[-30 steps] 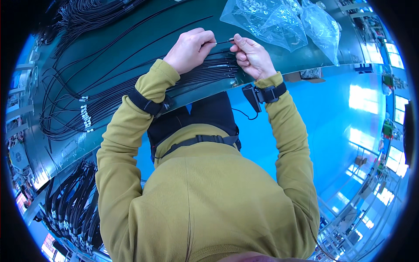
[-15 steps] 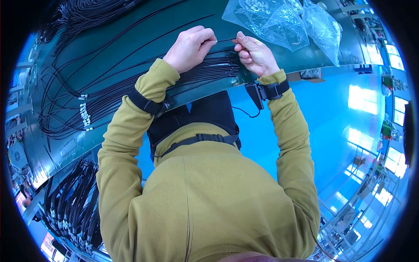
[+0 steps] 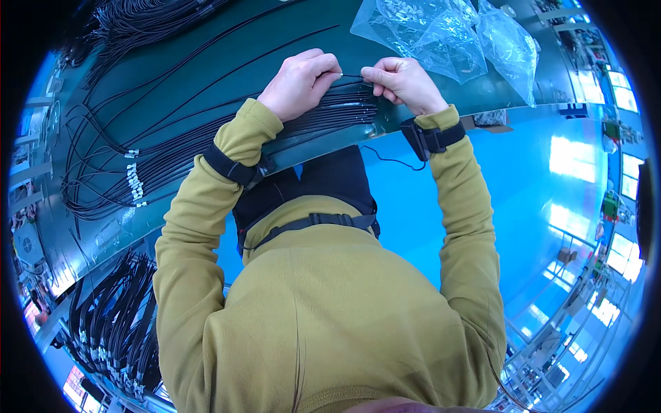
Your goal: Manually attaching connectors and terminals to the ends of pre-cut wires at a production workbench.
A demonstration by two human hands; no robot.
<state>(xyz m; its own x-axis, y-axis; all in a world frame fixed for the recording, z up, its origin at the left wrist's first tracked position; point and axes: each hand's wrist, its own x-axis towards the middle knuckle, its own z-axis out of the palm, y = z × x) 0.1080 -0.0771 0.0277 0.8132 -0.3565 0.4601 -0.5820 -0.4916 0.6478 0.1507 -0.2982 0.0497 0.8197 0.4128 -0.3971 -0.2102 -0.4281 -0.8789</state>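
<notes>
both hands (image 3: 354,79) pinch wire (image 3: 352,76) (black) — taut;

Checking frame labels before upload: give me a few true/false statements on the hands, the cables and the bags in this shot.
1. Both hands pinch one thin black cable between them. True: the left hand and right hand hold the thin black cable at their fingertips.
2. The clear plastic bags lie left of the left hand. False: the clear plastic bags lie beyond the right hand, toward the upper right.
3. A row of black cables lies on the dark green table under the hands. True: the row of black cables rests on the dark green table.
4. Both wrists are bare. False: each wears a black wrist strap.
</notes>
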